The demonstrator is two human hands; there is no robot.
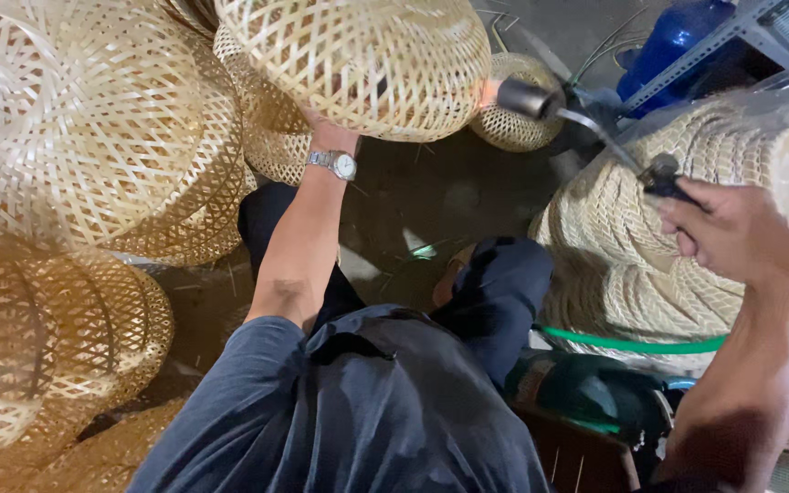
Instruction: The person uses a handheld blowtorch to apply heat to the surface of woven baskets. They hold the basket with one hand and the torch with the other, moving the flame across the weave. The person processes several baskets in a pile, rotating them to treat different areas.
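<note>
My left hand (332, 135) reaches up under a woven bamboo lampshade (362, 55) and holds it raised at the top centre; only the wrist with a silver watch (334, 163) shows clearly. My right hand (732, 233) is shut on the handle of a gas torch (586, 123), whose metal nozzle (524, 97) points at the shade's right side, with a small glow where they meet. I wear a dark shirt and dark trousers, and my knees show below.
Several woven bamboo shades (75, 137) pile up on the left and lower left. More shades wrapped in clear plastic (632, 246) stack at the right. A green hose (632, 345) crosses them. A blue cylinder (673, 41) stands at the top right.
</note>
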